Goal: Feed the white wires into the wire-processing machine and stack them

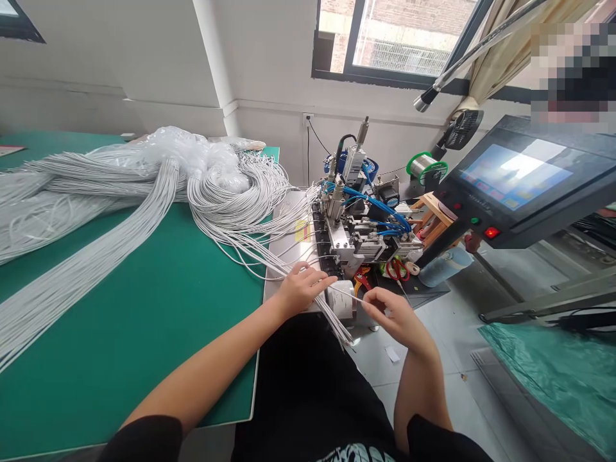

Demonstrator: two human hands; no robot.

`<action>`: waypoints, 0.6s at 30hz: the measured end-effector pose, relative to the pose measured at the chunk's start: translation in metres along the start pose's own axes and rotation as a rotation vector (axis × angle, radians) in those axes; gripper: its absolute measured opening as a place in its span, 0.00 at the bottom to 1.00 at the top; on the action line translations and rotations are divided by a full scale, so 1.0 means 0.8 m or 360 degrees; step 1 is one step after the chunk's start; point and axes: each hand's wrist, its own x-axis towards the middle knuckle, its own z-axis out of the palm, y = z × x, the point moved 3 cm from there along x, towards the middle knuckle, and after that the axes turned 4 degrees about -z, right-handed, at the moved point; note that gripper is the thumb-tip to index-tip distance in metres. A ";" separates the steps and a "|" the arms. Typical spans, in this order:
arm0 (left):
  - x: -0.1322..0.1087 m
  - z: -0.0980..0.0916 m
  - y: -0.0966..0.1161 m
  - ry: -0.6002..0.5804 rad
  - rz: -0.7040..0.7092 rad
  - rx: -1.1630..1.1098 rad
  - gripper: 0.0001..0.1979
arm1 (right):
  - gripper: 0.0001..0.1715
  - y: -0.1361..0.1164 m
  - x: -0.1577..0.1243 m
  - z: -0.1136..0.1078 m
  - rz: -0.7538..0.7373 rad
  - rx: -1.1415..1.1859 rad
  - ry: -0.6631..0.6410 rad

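You look to be singling one wire (347, 294) out of the bundle (250, 247). Your left hand (302, 287) lies on the bundle at the worktop (144, 321) edge, fingers spread. Your right hand (395, 316), at its 4 o'clock, has its fingers pinched on the wire's end. The machine (359, 234) sits at 12 o'clock, and reaching it calls for a straight, taut end.

We see a green table (144, 333) with long bundles of white cables (96, 250) spread over its left and far parts, running out toward the near-left edge. Crumpled clear plastic wrap (187, 151) lies at the far edge. Along the right edge, 1 grey plate (283, 250) bears a small machine (356, 224).
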 end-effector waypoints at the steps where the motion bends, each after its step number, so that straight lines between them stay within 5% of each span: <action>1: 0.000 0.001 0.002 0.0002 0.0098 -0.0021 0.16 | 0.12 0.005 0.001 -0.003 0.0046 0.0050 0.0126; 7: -0.002 0.002 0.010 0.0107 0.0313 -0.0009 0.11 | 0.16 0.031 0.012 0.006 0.0214 0.0529 0.0733; 18: 0.002 0.002 0.007 0.0149 0.0048 0.0111 0.10 | 0.16 0.044 0.041 0.040 0.0223 0.0827 0.0942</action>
